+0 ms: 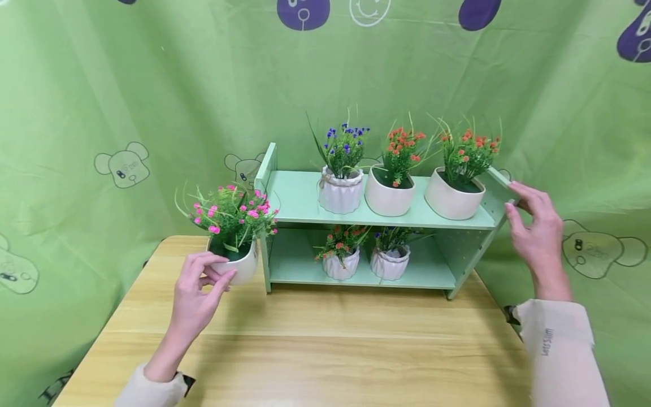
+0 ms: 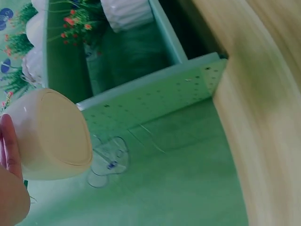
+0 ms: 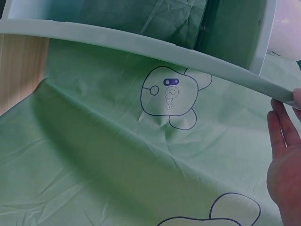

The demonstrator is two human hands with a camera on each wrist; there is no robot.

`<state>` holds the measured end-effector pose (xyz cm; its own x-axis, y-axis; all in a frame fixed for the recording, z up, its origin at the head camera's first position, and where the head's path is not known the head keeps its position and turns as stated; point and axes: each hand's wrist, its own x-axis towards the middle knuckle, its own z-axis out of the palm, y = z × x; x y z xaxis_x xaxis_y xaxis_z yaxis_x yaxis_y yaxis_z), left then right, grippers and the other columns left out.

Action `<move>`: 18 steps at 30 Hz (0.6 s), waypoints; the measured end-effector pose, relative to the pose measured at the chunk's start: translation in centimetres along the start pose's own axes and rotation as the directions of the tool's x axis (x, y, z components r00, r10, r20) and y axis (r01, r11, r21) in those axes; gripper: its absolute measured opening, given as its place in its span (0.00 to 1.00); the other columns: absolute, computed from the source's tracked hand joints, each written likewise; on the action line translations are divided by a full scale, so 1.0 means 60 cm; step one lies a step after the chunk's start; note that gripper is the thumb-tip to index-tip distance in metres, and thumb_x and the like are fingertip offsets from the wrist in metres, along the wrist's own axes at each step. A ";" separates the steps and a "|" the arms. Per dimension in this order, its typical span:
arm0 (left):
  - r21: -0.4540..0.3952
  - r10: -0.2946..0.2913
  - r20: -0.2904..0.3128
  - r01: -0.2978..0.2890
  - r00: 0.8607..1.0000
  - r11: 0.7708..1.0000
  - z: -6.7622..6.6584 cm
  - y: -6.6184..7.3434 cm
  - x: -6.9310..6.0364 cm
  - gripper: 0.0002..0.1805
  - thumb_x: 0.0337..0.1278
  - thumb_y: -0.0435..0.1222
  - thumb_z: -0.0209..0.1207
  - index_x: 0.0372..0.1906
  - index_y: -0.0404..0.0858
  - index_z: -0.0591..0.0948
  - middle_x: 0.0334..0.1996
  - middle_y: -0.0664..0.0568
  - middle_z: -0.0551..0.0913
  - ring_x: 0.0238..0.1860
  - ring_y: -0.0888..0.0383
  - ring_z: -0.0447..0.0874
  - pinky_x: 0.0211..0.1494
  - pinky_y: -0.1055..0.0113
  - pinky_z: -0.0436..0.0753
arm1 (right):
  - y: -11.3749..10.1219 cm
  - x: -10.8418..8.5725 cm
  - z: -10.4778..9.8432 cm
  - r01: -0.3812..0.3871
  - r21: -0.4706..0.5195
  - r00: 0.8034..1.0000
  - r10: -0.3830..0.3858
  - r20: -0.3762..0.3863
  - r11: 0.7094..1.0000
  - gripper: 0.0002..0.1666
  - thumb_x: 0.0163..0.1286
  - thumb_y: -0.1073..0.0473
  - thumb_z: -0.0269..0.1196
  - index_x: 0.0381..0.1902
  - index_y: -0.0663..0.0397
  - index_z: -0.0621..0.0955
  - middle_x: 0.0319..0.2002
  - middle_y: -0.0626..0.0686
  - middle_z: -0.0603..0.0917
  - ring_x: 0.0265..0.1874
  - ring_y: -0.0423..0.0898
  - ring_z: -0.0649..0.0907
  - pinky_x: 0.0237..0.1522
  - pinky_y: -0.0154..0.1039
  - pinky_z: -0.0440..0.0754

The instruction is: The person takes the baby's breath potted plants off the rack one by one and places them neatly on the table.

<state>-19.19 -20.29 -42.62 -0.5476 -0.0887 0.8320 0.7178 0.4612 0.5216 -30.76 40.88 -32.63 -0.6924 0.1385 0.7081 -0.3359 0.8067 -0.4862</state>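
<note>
My left hand [image 1: 195,294] holds a white pot of pink artificial flowers [image 1: 231,217] in the air, just left of a pale green two-tier shelf [image 1: 295,198]. Fingers and thumb grip the pot's near side; its bare base [image 2: 65,127] shows in the left wrist view. At the shelf's other end my right hand [image 1: 539,232] grips the upper edge of the side panel [image 3: 155,42] between fingers and thumb. On the top tier stand a blue-flowered pot [image 1: 341,192] and two pots with orange-red flowers, one in the middle [image 1: 389,195] and one at right [image 1: 454,195].
The lower tier bears a small red-flowered pot [image 1: 341,265] and a blue-flowered one [image 1: 390,263]. The shelf stands at the back of a wooden table [image 1: 325,350]. Behind and beside it hangs a green curtain [image 1: 203,85] with bear prints.
</note>
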 end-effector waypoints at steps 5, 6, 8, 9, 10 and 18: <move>0.024 -0.022 -0.011 0.023 1.000 0.999 -0.007 -0.030 -0.003 0.21 0.43 0.12 0.70 0.45 0.24 0.81 0.43 0.38 0.76 0.33 0.70 0.74 0.30 0.84 0.84 | 0.000 -0.002 -0.001 0.004 0.009 1.000 -0.004 -0.001 1.000 0.28 0.78 0.62 0.59 0.72 0.34 0.75 0.72 0.41 0.74 0.58 0.26 0.75 0.70 0.21 0.71; 0.024 -0.027 -0.013 0.028 1.000 0.999 -0.008 -0.035 -0.003 0.20 0.44 0.12 0.70 0.45 0.25 0.81 0.44 0.39 0.76 0.33 0.70 0.74 0.30 0.84 0.84 | -0.001 -0.002 -0.001 0.004 0.011 1.000 -0.004 -0.002 1.000 0.28 0.78 0.62 0.59 0.72 0.34 0.75 0.72 0.41 0.74 0.58 0.26 0.75 0.70 0.21 0.71; 0.024 -0.042 -0.015 0.042 0.999 0.999 -0.012 -0.044 -0.003 0.20 0.46 0.13 0.70 0.46 0.25 0.81 0.44 0.39 0.77 0.33 0.70 0.75 0.31 0.85 0.84 | -0.001 -0.001 -0.001 0.002 0.011 1.000 -0.002 -0.002 1.000 0.28 0.78 0.62 0.59 0.72 0.34 0.75 0.72 0.41 0.74 0.58 0.26 0.74 0.70 0.21 0.71; 0.023 -0.050 -0.015 0.051 0.999 0.998 -0.013 -0.048 -0.003 0.19 0.46 0.14 0.70 0.46 0.25 0.81 0.45 0.39 0.77 0.34 0.70 0.75 0.31 0.85 0.85 | -0.001 0.000 -0.001 0.001 0.013 1.000 -0.001 -0.001 1.000 0.28 0.79 0.61 0.59 0.72 0.34 0.75 0.72 0.41 0.73 0.58 0.26 0.74 0.70 0.21 0.71; 0.024 -0.060 -0.017 0.061 0.998 0.998 -0.014 -0.053 -0.003 0.19 0.47 0.14 0.70 0.46 0.25 0.81 0.45 0.40 0.77 0.34 0.70 0.75 0.31 0.85 0.84 | -0.001 0.000 -0.001 -0.001 0.014 1.000 0.001 0.001 1.000 0.28 0.79 0.61 0.59 0.72 0.34 0.74 0.72 0.41 0.73 0.58 0.26 0.74 0.71 0.21 0.71; 0.074 -0.137 -0.032 0.139 0.990 0.988 -0.018 -0.095 -0.005 0.18 0.48 0.14 0.68 0.47 0.23 0.80 0.43 0.38 0.75 0.34 0.70 0.73 0.33 0.88 0.82 | -0.001 -0.001 -0.001 -0.012 0.003 1.000 0.012 0.012 1.000 0.29 0.79 0.61 0.58 0.73 0.32 0.73 0.73 0.42 0.73 0.58 0.25 0.74 0.71 0.22 0.70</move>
<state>-22.64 -23.85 -45.63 -0.6266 -0.1793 0.7584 0.6010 0.5084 0.6167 -30.65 40.88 -32.60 -0.7039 0.1414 0.6961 -0.3293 0.8034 -0.4962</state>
